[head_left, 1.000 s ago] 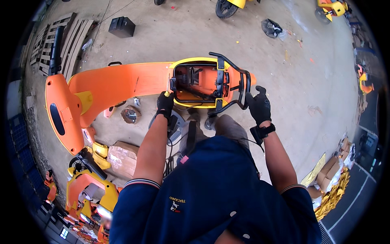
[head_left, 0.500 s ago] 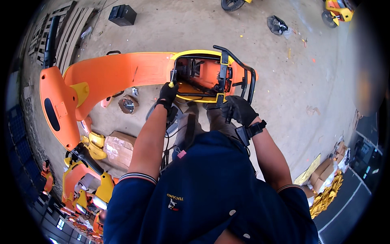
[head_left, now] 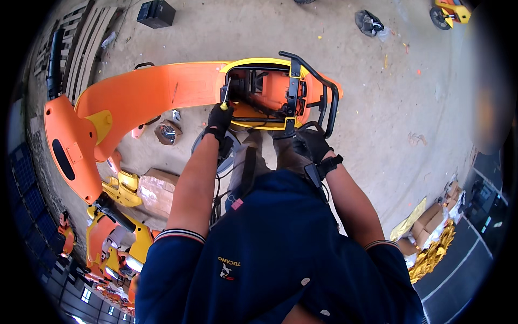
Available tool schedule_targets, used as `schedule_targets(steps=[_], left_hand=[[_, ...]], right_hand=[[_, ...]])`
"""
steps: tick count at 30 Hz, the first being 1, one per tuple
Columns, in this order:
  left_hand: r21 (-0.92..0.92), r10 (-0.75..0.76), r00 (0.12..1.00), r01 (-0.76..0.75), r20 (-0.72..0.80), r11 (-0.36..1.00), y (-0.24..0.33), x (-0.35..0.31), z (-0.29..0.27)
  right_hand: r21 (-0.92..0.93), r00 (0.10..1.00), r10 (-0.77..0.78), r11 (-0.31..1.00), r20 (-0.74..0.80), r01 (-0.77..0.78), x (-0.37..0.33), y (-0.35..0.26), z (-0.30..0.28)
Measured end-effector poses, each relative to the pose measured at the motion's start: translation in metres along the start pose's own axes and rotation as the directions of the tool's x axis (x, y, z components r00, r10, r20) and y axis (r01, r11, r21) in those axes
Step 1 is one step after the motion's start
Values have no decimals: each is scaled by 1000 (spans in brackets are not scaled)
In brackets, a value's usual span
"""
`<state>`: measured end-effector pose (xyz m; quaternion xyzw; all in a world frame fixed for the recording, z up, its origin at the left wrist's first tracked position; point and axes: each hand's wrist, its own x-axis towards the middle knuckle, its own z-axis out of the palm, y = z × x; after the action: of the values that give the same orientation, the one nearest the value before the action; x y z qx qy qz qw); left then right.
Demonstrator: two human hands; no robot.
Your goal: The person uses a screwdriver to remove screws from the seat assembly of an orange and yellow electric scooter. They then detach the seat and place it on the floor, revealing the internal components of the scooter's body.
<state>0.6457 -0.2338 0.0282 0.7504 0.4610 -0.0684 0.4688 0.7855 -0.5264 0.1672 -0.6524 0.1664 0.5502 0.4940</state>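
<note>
In front of me stands an orange and yellow scooter [head_left: 189, 83], its seat compartment [head_left: 272, 89] uncovered and showing a black frame and cables. My left hand [head_left: 220, 120], in a black glove, is closed round a screwdriver [head_left: 224, 106] with a yellow handle. Its thin shaft points away from me along the compartment's left edge. My right hand [head_left: 313, 144], also gloved, is curled just below the near end of the black rear rack [head_left: 330, 102]. Whatever its fingers hold is dark against the glove, and I cannot make it out.
A small open carton [head_left: 168, 133] of parts and a wrapped cardboard box [head_left: 156, 191] lie on the floor at left. More scooters [head_left: 116, 243] crowd the lower left. A black box [head_left: 156, 14] and pallets [head_left: 89, 48] lie beyond; cardboard scraps [head_left: 429, 221] lie at right.
The scooter sits slightly higher and further left in view. My left hand stays on the screwdriver at the compartment edge. My right hand has shifted a little left relative to the view.
</note>
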Motion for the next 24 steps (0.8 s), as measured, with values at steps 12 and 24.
schedule_targets(steps=[12, 24], left_hand=[[63, -106, 993, 109, -52, 992, 24, 7, -13], [190, -154, 988, 156, -28, 969, 33, 12, -12]], right_hand=[[-379, 990, -139, 916, -1, 128, 32, 0, 7], [475, 971, 233, 849, 61, -233, 49, 21, 3]])
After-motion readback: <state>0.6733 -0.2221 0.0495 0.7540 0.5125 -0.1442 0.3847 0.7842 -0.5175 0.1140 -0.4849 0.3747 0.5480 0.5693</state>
